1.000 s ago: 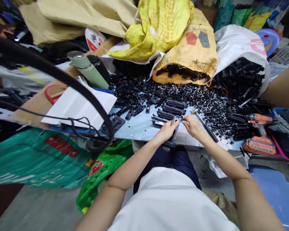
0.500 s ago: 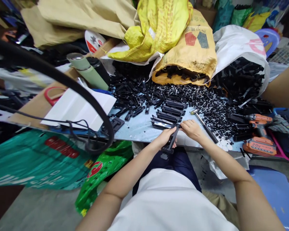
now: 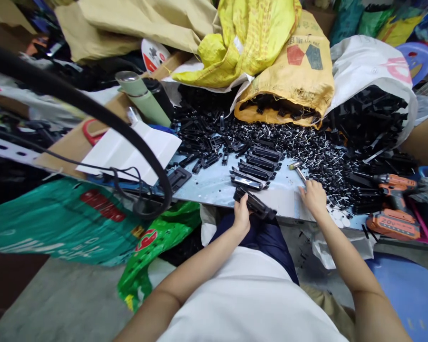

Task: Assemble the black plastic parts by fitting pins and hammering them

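My left hand (image 3: 241,213) is closed around one end of a long black plastic part (image 3: 258,205), held tilted over the table's front edge. Off to the right, my right hand (image 3: 314,197) has its fingers wrapped round the handle of a small hammer (image 3: 299,172). The hammer's head still lies at the table top, pointing away from me; most of the handle is under my hand. Behind the held part, several similar black parts (image 3: 258,164) lie side by side in a row.
Heaps of small black pieces and metal pins (image 3: 306,147) cover the back of the blue table (image 3: 214,183). Open sacks (image 3: 281,71) stand behind. An orange cordless drill (image 3: 394,204) lies right. A black cable (image 3: 103,114) arcs across the left, over white paper (image 3: 128,152).
My right hand has left the black part and moved right onto the hammer. The part in my left hand has turned from lengthwise to slanting across. The view has shifted slightly.
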